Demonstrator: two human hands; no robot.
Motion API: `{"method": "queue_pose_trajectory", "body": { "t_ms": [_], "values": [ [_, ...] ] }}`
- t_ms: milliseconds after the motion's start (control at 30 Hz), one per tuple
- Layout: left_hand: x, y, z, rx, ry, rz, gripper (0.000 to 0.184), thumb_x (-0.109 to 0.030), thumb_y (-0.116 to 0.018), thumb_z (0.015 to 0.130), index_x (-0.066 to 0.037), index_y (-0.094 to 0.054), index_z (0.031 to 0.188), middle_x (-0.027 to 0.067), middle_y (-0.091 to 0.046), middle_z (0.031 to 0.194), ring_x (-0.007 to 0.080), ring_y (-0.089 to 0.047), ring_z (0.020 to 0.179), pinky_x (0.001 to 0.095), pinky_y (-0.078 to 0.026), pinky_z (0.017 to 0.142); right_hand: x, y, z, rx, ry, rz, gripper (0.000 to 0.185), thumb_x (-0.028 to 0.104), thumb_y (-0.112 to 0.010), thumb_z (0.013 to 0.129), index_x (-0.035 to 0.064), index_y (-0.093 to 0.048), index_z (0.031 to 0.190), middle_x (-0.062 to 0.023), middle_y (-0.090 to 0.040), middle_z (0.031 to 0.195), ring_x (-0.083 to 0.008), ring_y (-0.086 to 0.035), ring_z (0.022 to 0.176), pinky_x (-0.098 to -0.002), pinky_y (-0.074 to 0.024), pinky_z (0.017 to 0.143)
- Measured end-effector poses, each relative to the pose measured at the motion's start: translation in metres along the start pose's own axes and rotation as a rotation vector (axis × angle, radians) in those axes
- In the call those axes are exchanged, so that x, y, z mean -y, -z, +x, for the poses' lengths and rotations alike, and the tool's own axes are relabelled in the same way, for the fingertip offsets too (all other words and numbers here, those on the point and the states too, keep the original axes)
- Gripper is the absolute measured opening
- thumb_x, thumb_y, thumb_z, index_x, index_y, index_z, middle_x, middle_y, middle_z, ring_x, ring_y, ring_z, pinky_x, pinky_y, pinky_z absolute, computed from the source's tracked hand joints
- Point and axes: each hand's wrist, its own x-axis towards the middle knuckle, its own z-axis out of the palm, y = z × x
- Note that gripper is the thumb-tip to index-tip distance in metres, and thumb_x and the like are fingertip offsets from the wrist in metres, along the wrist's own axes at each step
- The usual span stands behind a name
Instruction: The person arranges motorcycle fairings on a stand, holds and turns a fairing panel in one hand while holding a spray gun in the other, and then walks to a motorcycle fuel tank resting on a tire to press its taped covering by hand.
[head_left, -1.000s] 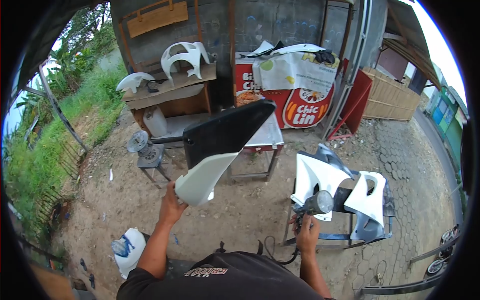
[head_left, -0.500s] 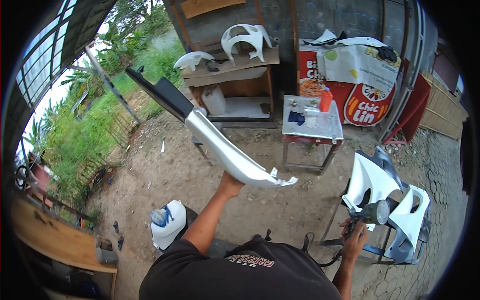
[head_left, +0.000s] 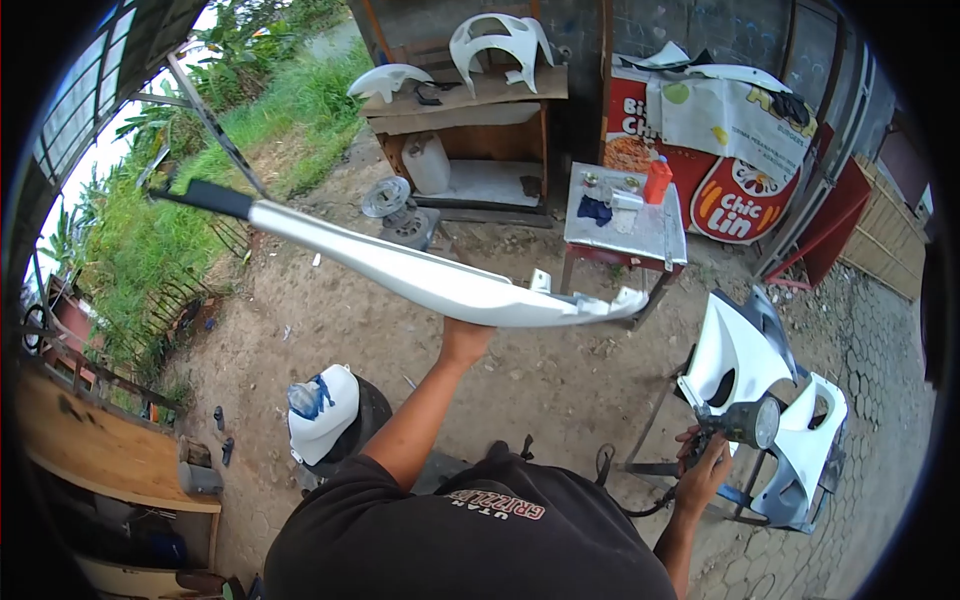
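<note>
My left hand (head_left: 466, 341) is under a long white motorcycle body panel (head_left: 400, 272) with a black end section (head_left: 212, 197). The panel is raised in front of me, and its underside hides most of my fingers. A bracketed white end points right; the black end points left. On my right side, my right hand (head_left: 706, 462) is closed round the handle of a spray gun (head_left: 742, 424) with a dark round cup. A dark hose (head_left: 652, 506) runs beside that wrist. Just behind the gun, white fairing panels (head_left: 735, 350) rest on a stand.
A small table (head_left: 655, 235) ahead bears a red bottle (head_left: 658, 180) and a dark cloth (head_left: 594, 210). Further back, more white panels (head_left: 497, 45) lie on a wooden shelf unit (head_left: 455, 110). A white part with blue material (head_left: 325, 410) sits low left, near a wooden bench (head_left: 110, 435).
The panel in my left hand has turned to lie closer to level, its black end lower and further left, its bracketed end higher and further right. The spray gun stays in my right hand.
</note>
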Motion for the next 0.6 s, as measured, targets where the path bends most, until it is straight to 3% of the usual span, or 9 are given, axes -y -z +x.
{"method": "queue_pose_trajectory", "body": {
  "t_ms": [67, 100, 267, 333, 500, 600],
  "values": [
    [-0.042, -0.008, 0.008, -0.019, -0.011, -0.05, 0.04, -0.006, -0.08, 0.1, -0.004, -0.074, 0.14, 0.0104, -0.079, 0.132, 0.0287, -0.072, 0.125, 0.0411, -0.053, 0.111, -0.002, -0.001, 0.001, -0.009, -0.003, -0.002, 0.054, 0.046, -0.046, 0.125, 0.0004, -0.07, 0.11, -0.0083, -0.076, 0.091, -0.005, -0.057, 0.065, -0.0208, -0.0356, 0.051],
    [-0.053, -0.005, 0.009, -0.024, 0.004, -0.042, 0.04, -0.006, -0.083, 0.1, -0.003, -0.071, 0.138, 0.0099, -0.075, 0.134, 0.0263, -0.07, 0.125, 0.04, -0.053, 0.111, -0.006, 0.0, 0.003, -0.012, 0.017, -0.03, 0.059, 0.049, -0.043, 0.125, -0.0022, -0.07, 0.111, -0.0127, -0.076, 0.088, -0.0089, -0.059, 0.063, -0.0235, -0.0356, 0.047],
    [-0.041, -0.005, 0.015, -0.148, -0.049, -0.192, 0.052, -0.018, -0.09, 0.099, -0.004, -0.062, 0.141, 0.009, -0.069, 0.139, 0.023, -0.068, 0.127, 0.0378, -0.052, 0.115, -0.002, -0.004, 0.004, 0.001, 0.006, -0.004, 0.058, 0.049, -0.046, 0.125, -0.0018, -0.071, 0.112, -0.0117, -0.076, 0.09, -0.0079, -0.06, 0.064, -0.0227, -0.036, 0.048],
    [-0.041, -0.005, 0.022, -0.12, 0.002, -0.373, 0.058, -0.017, -0.089, 0.099, -0.006, -0.057, 0.146, 0.0095, -0.066, 0.144, 0.0267, -0.066, 0.136, 0.0411, -0.051, 0.118, -0.002, -0.003, 0.004, 0.027, 0.0, 0.017, 0.055, 0.048, -0.049, 0.124, -0.0005, -0.072, 0.114, -0.0101, -0.077, 0.093, -0.0062, -0.06, 0.068, -0.0216, -0.0366, 0.051],
    [-0.064, -0.007, 0.023, -0.184, 0.016, -0.495, 0.06, -0.011, -0.086, 0.099, 0.0, -0.057, 0.15, 0.0112, -0.065, 0.147, 0.0251, -0.062, 0.138, 0.0409, -0.043, 0.124, -0.004, -0.006, 0.007, 0.003, 0.013, -0.04, 0.058, 0.049, -0.046, 0.125, -0.0021, -0.07, 0.112, -0.0117, -0.077, 0.09, -0.0084, -0.06, 0.064, -0.0233, -0.0376, 0.049],
    [-0.038, -0.006, 0.019, -0.288, -0.006, -0.524, 0.057, -0.01, -0.084, 0.103, 0.0, -0.057, 0.153, 0.0132, -0.067, 0.149, 0.033, -0.067, 0.14, 0.0447, -0.046, 0.124, 0.0, -0.005, 0.007, 0.032, -0.024, -0.012, 0.053, 0.048, -0.05, 0.124, 0.0, -0.072, 0.114, -0.0095, -0.078, 0.095, -0.0077, -0.062, 0.072, -0.023, -0.0404, 0.056]
  ]
}}
